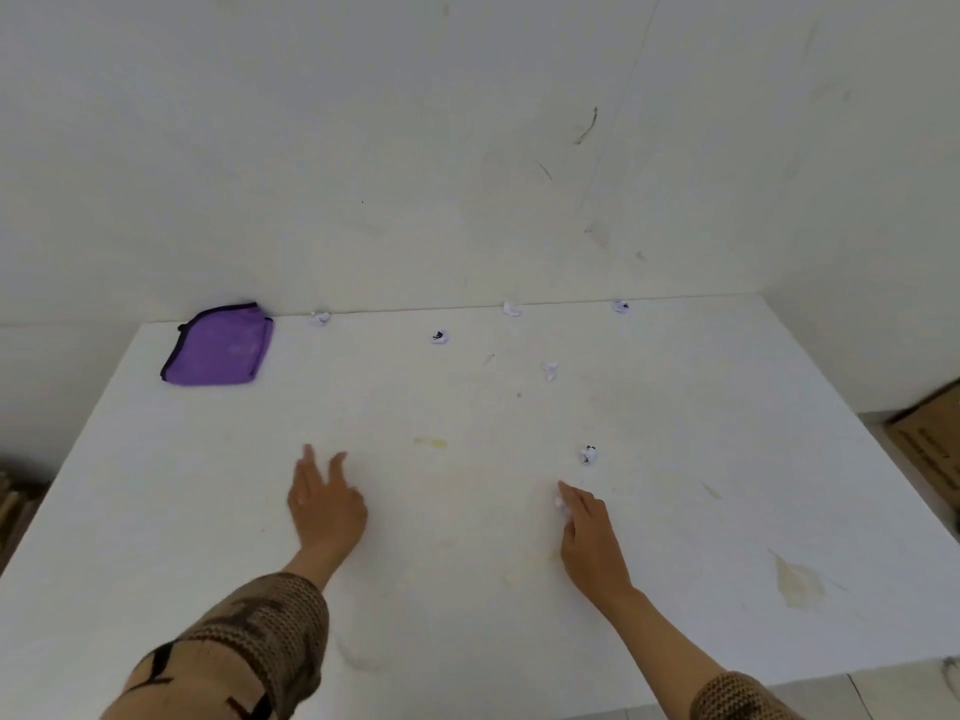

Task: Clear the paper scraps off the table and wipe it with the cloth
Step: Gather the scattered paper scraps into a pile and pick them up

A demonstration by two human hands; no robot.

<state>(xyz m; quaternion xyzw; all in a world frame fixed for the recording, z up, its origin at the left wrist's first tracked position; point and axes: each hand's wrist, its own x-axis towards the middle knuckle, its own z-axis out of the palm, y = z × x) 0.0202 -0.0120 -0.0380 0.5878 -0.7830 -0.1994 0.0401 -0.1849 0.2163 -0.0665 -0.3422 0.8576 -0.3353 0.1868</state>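
Note:
A folded purple cloth [217, 345] lies at the far left corner of the white table [467, 511]. Several crumpled paper scraps are scattered over it: one near my right hand [588, 454], one mid-table [550, 370], one further back [439, 336], and others along the back edge [320, 318], [511, 309], [620, 306]. My right hand [589, 537] rests low on the table with a small white scrap [561, 502] pinched at its fingertips. My left hand [324, 504] lies flat on the table, fingers spread, holding nothing.
The table stands against a white wall [467, 148] at the back. Yellowish stains [797, 582] mark the tabletop at right and centre. A cardboard box [930, 439] stands on the floor beyond the right edge.

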